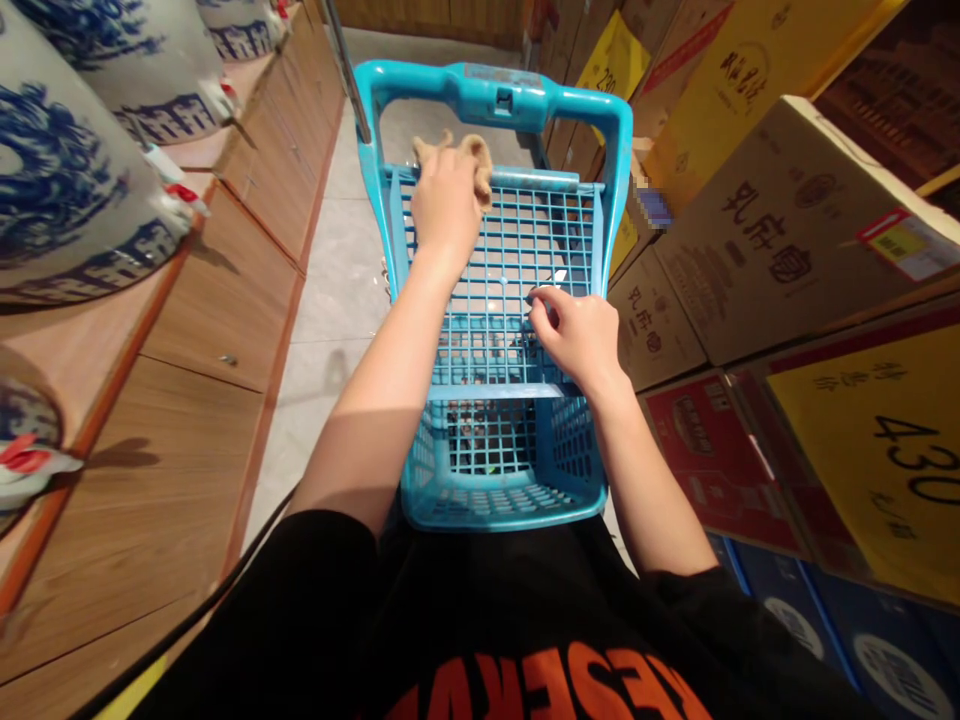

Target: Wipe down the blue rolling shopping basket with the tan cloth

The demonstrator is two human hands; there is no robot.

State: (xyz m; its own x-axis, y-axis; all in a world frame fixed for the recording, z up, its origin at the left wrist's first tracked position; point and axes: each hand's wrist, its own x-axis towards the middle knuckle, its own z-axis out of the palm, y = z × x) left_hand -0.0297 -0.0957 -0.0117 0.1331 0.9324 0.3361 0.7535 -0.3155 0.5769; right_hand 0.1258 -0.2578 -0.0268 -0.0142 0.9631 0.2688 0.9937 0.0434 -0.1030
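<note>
a: what's nearest my camera?

b: the black shirt front [480,590], its orange lettering [544,690] cut off below. beyond it stands the blue basket [506,515], between wooden cabinets [232,300] and stacked cartons [787,250].

a: and the hands?

b: my left hand [448,205] has its grip clamped on a tan cloth [481,165], at the top of the mesh panel [517,240]. my right hand [583,335] curls over the mesh; i can't tell whether that grip holds anything.

a: how would they handle?

b: i judge the cloth soft and light, best bunched under the palm. the basket looks stiff, light plastic, perhaps slick; i'd take it by the handle [502,95].

a: what's unclear?

b: the left fingertips are hidden, the pale scrap [556,280] by the right fingers is too small to name, and dark shapes behind the lower mesh stay murky.
</note>
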